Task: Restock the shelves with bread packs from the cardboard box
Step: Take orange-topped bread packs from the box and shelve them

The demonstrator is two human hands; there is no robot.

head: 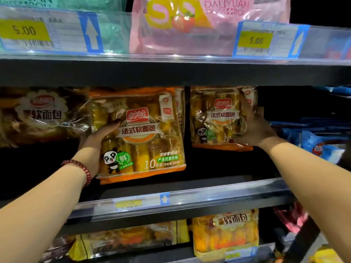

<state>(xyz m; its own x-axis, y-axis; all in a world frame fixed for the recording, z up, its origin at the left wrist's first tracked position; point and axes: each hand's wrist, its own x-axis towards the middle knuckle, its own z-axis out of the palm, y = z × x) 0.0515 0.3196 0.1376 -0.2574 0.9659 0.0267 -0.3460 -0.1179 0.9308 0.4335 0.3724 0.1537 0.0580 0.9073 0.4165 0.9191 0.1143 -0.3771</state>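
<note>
Two orange-edged clear bread packs with a panda print are held inside the middle shelf. My left hand, with a bead bracelet on the wrist, grips the left edge of the nearer, larger-looking pack, thumb across its front. Further in and to the right, my right hand clasps the right side of the second pack. Both packs stand upright, above the shelf floor. The cardboard box is out of view.
A brownish bread pack lies at the left of the same shelf, blue packs at its right. Above, pink and green roll packs sit behind price labels. The lower shelf holds yellow bread packs.
</note>
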